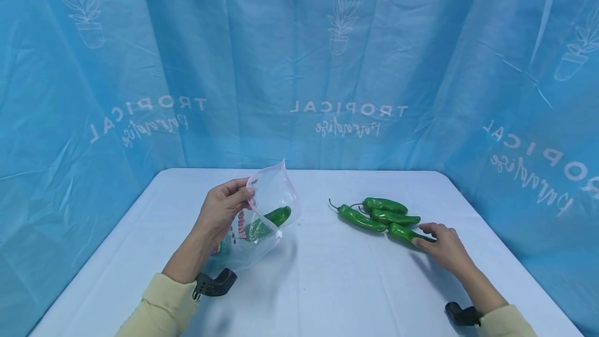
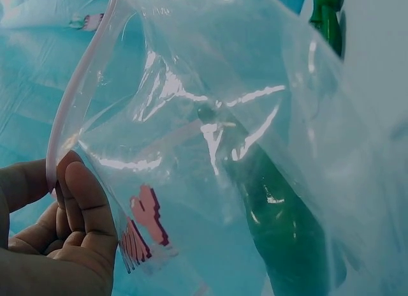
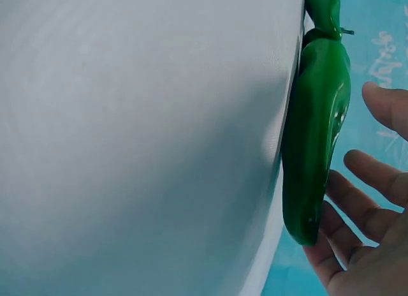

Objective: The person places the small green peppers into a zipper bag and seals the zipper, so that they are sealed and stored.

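My left hand (image 1: 216,216) pinches the pink-edged rim of a clear plastic zip bag (image 1: 272,183) between thumb and fingers, left of the table's middle. Inside the bag lies a green chili pepper (image 1: 280,216), showing through the film in the left wrist view too. On the right, my right hand (image 1: 446,249) is spread around the tip end of the nearest loose green pepper (image 1: 401,233). In the right wrist view the thumb stands apart from that pepper (image 3: 315,130). Whether the fingertips touch it is hard to tell.
Several more green peppers (image 1: 360,219) with thin stems lie clustered behind and left of the nearest one. A white cloth (image 1: 337,285) covers the table. Blue printed curtain (image 1: 299,66) hangs along the back and both sides. A dark wrist camera (image 1: 216,282) sits on each arm.
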Tool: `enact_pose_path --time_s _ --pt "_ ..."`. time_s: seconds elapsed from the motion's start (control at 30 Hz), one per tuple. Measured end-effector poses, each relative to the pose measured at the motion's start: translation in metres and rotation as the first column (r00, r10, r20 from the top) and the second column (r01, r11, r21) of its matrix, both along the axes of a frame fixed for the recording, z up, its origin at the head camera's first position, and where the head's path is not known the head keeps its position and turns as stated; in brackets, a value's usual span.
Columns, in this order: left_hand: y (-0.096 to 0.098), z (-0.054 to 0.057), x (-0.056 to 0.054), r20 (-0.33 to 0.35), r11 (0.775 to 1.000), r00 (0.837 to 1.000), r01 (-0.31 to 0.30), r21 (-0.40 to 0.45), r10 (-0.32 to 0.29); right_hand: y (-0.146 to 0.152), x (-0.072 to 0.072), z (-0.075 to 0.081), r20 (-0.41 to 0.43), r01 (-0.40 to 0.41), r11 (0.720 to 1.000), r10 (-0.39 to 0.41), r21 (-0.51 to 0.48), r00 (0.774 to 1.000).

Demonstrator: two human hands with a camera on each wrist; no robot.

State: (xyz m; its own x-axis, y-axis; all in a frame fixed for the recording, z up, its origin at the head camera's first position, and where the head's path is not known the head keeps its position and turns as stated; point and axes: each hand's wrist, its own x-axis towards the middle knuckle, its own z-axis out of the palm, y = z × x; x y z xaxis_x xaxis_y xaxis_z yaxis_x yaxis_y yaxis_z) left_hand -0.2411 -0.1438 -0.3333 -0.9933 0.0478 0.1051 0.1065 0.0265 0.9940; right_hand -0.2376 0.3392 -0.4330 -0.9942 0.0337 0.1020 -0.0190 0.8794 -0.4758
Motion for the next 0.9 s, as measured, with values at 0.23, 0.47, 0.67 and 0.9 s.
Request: enact_pose_path --time_s 0.23,0.47,0.67,0.9 --pt "0.0 0.0 -0.001 0.005 1.0 1.0 -0.009 -0.007 0.009 0.008 -0.002 -0.003 0.091 0.015 1.0 -0.013 -0.024 0.996" --pt "0.0 0.0 0.0 -0.001 1.0 1.0 -0.001 0.004 0.001 0.015 -0.003 -0.002 0.17 0.028 0.999 -0.02 -0.043 0.985" --pt "0.0 -0.001 0.0 -0.003 1.0 1.0 0.007 0.008 -0.007 0.018 -0.003 -0.004 0.193 0.039 0.998 -0.029 -0.051 0.981" --pt "0.0 -0.002 -0.001 -0.003 1.0 1.0 0.006 0.011 -0.006 0.02 -0.002 -0.007 0.208 0.048 0.998 -0.037 -0.05 0.977"
